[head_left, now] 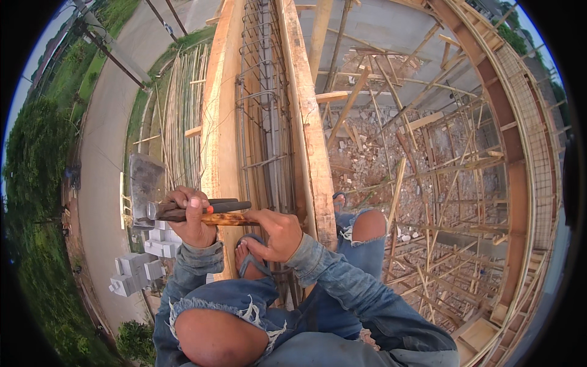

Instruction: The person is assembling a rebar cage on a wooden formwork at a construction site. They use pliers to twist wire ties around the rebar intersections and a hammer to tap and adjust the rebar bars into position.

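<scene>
My left hand (191, 217) is closed round two tools held together. One is a tool with a wooden handle (226, 218) and a broad grey metal blade (145, 177), like a hatchet. The other has black grips with a red-orange spot and looks like a pair of pliers (229, 205); my fingers partly cover it. At the far end of the wooden handle, my right hand (278, 235) is closed with its fingertips on it. Both hands are above the left formwork board (219, 153), close to my sandalled foot (251, 260).
Steel rebar cages (263, 110) run between the left board and the right formwork board (306, 122). To the right, wooden props and rubble (379, 147) lie far below. Bamboo poles (183, 104), a road (107, 171) and white blocks (137, 269) are down on the left.
</scene>
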Available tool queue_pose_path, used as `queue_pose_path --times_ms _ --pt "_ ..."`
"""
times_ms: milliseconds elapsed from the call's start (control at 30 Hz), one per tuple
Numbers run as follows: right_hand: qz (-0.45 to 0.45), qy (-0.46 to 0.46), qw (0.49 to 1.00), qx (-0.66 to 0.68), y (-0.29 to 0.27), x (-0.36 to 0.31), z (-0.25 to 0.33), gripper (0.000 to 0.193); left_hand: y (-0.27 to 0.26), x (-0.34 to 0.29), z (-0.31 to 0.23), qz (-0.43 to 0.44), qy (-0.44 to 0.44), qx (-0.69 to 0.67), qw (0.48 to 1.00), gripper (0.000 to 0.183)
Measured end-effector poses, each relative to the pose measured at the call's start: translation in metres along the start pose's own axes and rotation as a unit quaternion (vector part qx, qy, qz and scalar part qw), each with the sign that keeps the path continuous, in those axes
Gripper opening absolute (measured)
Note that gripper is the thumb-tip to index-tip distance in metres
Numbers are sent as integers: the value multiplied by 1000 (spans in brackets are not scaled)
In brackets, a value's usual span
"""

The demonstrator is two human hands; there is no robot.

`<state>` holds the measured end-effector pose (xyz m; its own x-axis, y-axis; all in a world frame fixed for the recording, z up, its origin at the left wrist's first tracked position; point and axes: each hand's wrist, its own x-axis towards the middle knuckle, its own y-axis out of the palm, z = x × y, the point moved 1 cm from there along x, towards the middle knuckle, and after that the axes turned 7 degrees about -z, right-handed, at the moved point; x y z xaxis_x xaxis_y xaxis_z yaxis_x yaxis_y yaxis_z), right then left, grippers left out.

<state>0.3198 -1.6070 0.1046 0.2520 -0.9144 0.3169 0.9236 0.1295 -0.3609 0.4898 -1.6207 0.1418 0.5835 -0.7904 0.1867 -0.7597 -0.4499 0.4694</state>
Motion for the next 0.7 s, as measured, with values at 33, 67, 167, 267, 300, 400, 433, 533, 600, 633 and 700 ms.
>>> queue_pose_path --times_ms 33,67,167,267,300,400,433,533,600,633,700 --pt "30 -54 998 4 2 4 8 42 3 -3 4 13 1 11 1000 26" --pt "38 -27 999 -17 3 7 10 45 5 -5 7 7 -11 31 999 26" --pt "44 31 995 -89 9 12 10 50 9 -18 15 -21 -41 65 997 27" --pt "6 -4 992 -124 14 14 6 48 11 -32 23 -17 -99 89 991 27" --pt "23 -10 991 -135 15 13 4 41 10 -33 24 14 -128 122 984 33" --pt "10 43 998 -39 11 11 -3 33 8 -32 27 136 -171 64 974 38" --pt "5 40 999 -1 7 9 -5 30 8 -29 29 201 -146 42 968 53" --pt "64 84 992 72 -3 -1 -14 29 2 -18 36 266 -219 -34 938 65" --pt "79 96 990 72 -4 -8 -18 28 -1 -18 44 269 -209 70 938 68" --pt "86 108 988 71 -4 -11 -19 28 -2 -20 49 252 -224 96 937 67" --pt "95 131 985 65 -1 -16 -20 27 -2 -27 57 210 -263 108 935 64"
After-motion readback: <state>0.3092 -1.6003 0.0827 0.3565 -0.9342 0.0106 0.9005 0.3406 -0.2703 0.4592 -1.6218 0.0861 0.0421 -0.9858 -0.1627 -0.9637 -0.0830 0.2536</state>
